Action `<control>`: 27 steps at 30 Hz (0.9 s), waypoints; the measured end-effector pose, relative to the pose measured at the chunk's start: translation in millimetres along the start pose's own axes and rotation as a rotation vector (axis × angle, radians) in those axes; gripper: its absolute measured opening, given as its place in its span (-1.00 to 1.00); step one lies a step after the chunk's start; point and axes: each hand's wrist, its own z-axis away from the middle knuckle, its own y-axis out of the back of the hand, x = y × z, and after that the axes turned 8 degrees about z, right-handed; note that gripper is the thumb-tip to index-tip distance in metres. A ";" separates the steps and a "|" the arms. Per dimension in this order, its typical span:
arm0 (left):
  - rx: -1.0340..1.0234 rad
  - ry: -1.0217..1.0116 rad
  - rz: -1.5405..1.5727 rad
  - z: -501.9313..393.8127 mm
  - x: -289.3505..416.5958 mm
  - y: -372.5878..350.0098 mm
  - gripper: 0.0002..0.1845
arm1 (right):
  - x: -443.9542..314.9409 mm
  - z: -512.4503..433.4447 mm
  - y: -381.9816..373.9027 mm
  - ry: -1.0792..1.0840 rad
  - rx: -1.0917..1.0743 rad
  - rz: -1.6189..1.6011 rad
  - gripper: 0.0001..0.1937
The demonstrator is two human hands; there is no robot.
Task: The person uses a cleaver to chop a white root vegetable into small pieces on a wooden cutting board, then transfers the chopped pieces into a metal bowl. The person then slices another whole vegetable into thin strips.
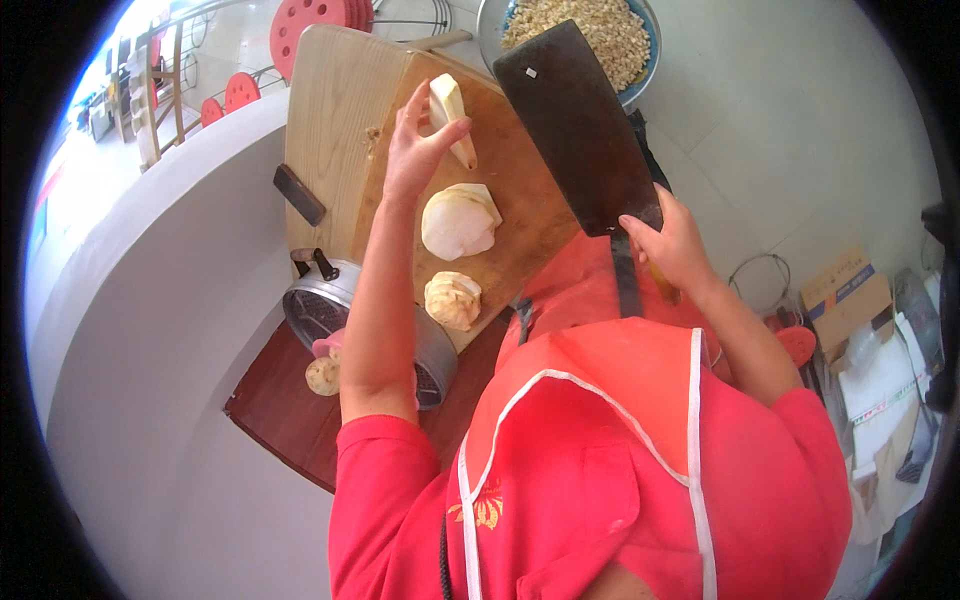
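Note:
My left hand (420, 142) is at the far part of a wooden cutting board (525, 180), its thumb and fingers around a pale, peeled vegetable piece (448, 112). In my right hand (671, 240) is the handle of a large dark cleaver (577, 127), its broad blade raised over the board's right edge. A small white bit sticks to the blade. Nearer to me on the board lie a stack of pale vegetable slices (459, 221) and a smaller, yellowish sliced pile (453, 300). Neither hand touches these two piles.
Beyond the board's far right corner stands a metal basin of chopped pale bits (645, 75). A dark block (299, 196) lies at the board's left edge. Below left are a metal steamer pot (345, 277) and a round vegetable (322, 376). A curved white wall (172, 262) runs along the left.

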 end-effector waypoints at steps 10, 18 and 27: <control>-0.172 0.195 1.023 57.6 8.1 23.0 -0.24 | -26.2 13.7 -8.6 0.045 -0.048 0.145 -0.61; 0.033 -0.103 -0.256 135.0 3.5 48.2 0.00 | -14.0 8.3 -13.6 0.377 0.030 0.486 -0.61; 0.215 -0.508 -0.688 175.2 -43.6 -11.8 -0.19 | -66.7 -21.0 -30.8 0.817 0.004 1.074 -0.85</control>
